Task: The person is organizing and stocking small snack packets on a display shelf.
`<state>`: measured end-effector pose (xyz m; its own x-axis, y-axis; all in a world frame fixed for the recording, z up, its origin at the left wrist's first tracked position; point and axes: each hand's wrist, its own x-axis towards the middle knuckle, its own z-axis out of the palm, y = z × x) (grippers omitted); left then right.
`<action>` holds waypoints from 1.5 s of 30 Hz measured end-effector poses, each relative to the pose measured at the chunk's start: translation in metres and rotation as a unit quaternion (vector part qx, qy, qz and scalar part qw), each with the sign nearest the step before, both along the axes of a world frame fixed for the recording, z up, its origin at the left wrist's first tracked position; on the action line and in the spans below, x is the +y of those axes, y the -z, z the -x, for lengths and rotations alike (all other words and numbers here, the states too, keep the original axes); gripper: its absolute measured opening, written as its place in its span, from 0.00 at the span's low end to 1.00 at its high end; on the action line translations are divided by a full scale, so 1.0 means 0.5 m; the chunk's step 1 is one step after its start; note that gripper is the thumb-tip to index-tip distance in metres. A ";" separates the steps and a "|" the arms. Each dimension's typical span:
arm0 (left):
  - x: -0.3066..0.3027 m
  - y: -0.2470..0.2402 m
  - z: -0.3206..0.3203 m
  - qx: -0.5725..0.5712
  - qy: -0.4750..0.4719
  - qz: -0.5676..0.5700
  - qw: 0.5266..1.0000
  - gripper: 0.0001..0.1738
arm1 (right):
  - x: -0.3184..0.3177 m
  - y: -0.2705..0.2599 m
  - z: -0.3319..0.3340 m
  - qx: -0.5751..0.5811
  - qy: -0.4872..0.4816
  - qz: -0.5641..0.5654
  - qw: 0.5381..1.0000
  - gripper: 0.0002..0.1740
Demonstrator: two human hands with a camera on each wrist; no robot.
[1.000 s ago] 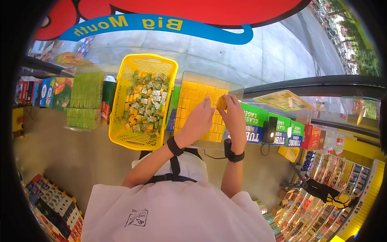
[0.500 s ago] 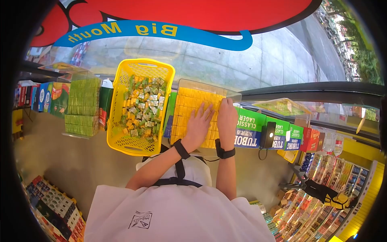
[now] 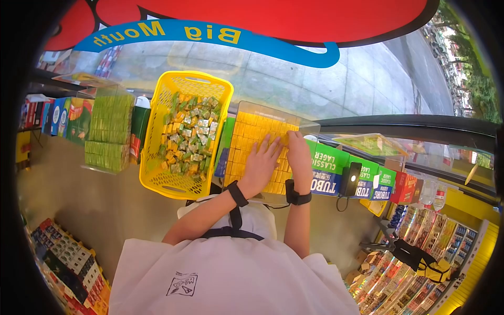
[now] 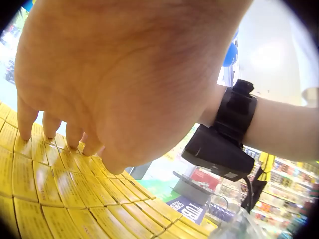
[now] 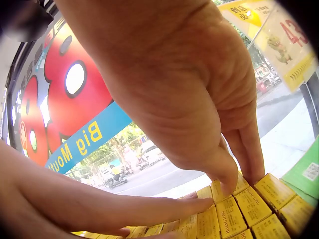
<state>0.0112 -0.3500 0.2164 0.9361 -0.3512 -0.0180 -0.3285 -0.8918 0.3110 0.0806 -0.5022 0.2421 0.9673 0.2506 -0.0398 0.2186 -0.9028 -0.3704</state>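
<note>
Small yellow boxes stand packed in rows inside a clear plastic bin. My left hand lies over them with its fingers spread. In the left wrist view, its fingertips touch the tops of the boxes. Toward the bin's far right corner, my right hand reaches down with bent fingers. The right wrist view has its thumb and fingers pinching a small yellow box at the end of a row, mostly hidden by the hand. The left fingers lie just beside it.
A yellow basket of mixed small green, yellow and silver packs stands left of the bin. Beyond it is a clear bin of green packs. Green-blue Tuborg cartons extend to the right, with a black device against them. Window glass rises behind.
My right hand has lowered a yellow box from above the far right corner into the rows. The left hand has spread its fingers flatter over the boxes. The head view has shifted slightly.
</note>
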 end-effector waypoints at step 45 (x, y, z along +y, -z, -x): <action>0.656 0.290 0.201 0.157 -0.341 0.224 0.899 0.22 | 0.738 0.179 0.116 0.139 -0.256 -0.083 0.953 0.24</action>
